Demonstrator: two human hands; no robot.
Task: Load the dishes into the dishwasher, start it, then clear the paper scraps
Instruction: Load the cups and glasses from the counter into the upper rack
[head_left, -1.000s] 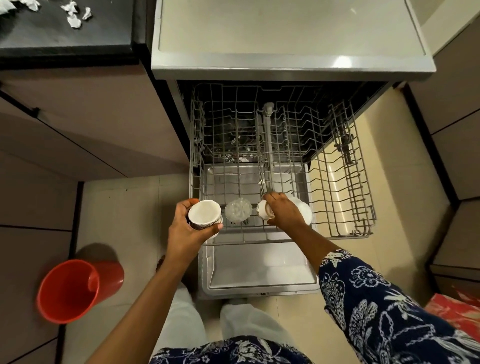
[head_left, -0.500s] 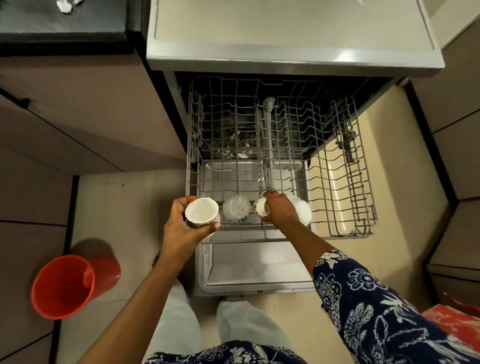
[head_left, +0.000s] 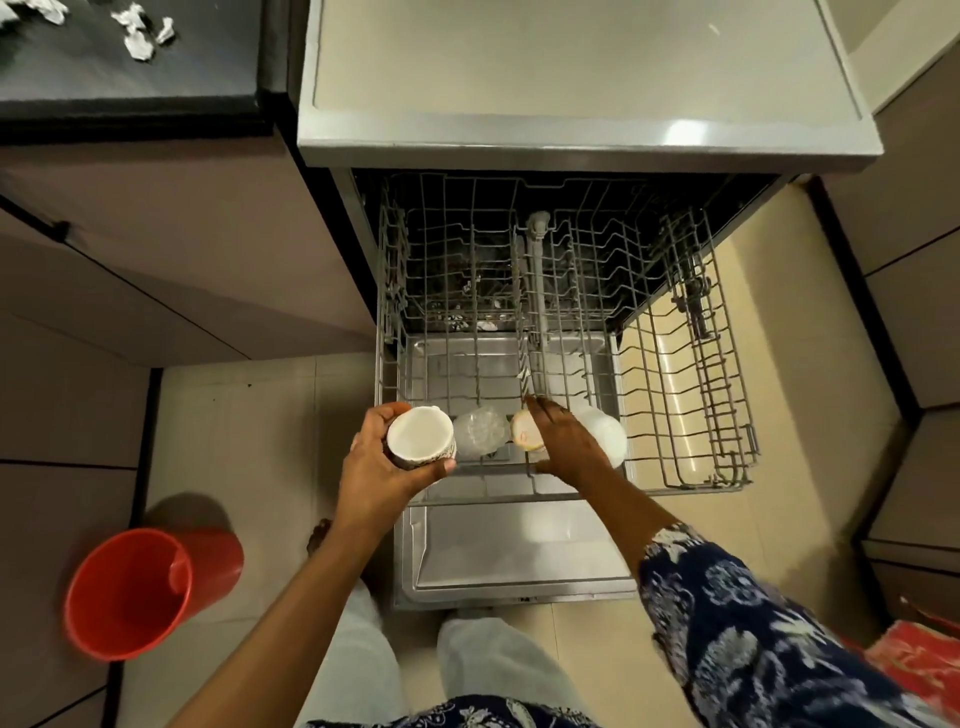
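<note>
The left hand (head_left: 382, 470) is held up in front of the rack's near-left corner, and its fingers and thumb curl round a patterned cup (head_left: 421, 439), which is tipped so its white inside faces up. The bare left arm comes up from the bottom of the view. The right hand (head_left: 566, 441) reaches over the near edge of the rack (head_left: 519, 498) with its fingers stretched out flat and a little apart. It lies over a small cup (head_left: 523, 434) and partly hides a white bowl (head_left: 605, 436) just beside it. I cannot tell if the fingers touch the small cup. The right arm has a blue flowered sleeve (head_left: 753, 639). A clear glass (head_left: 480, 434) stands between the two cups, at the front of the rack. The rest of the wire rack, behind and to the right, has lots of room. The rack is pulled out of the dishwasher (head_left: 571, 67), above the open door (head_left: 519, 551). A red bucket (head_left: 135, 592) stands on the floor (head_left: 249, 415) to the left. The paper scraps (head_left: 140, 31) lie far off on the black bench (head_left: 156, 78) at the top left.
</note>
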